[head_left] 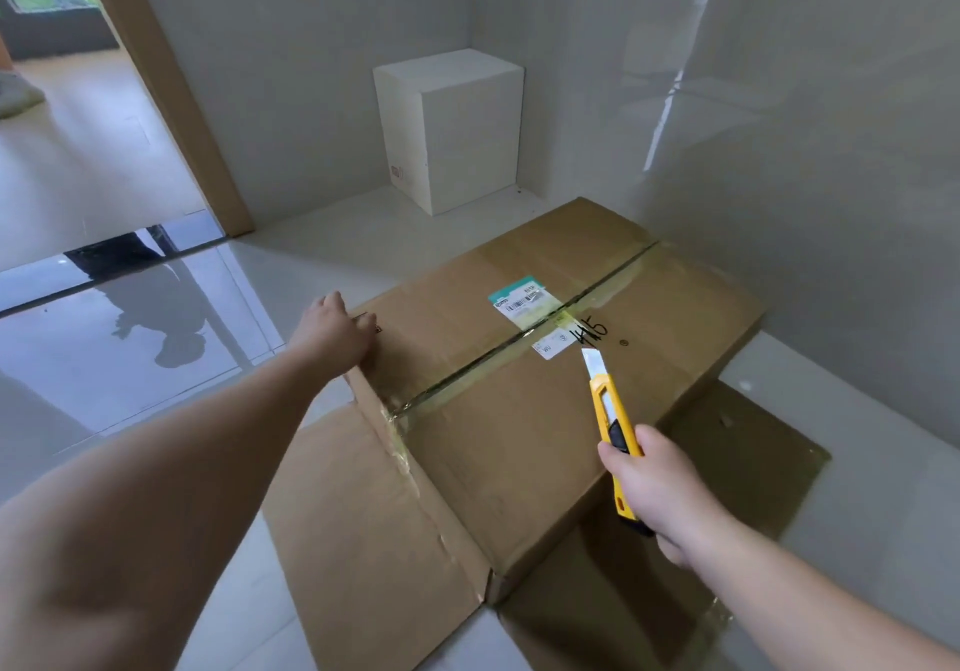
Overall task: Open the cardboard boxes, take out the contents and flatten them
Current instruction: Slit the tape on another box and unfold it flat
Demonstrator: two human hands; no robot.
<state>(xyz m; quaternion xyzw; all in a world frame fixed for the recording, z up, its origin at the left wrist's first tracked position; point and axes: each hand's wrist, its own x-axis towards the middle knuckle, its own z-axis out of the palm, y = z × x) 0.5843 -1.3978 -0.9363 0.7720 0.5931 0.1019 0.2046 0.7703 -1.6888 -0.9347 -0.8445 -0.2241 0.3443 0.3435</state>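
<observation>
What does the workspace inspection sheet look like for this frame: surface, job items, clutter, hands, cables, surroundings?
Surface: pale glossy floor tiles, reflective.
Job's things: large brown cardboard box on the floor, taped centre seam with a dark line along it, shipping label across the seam, flaps splayed flat at the near end; white box upright in the far corner.
Clutter: nothing seen.
Hands: left hand rests on the brown box's left top edge; right hand holds a yellow utility knife, blade extended toward the seam, contact not clear.
Cables: nothing seen.
Surroundings: grey walls, wooden door frame on the left, a room beyond it.
</observation>
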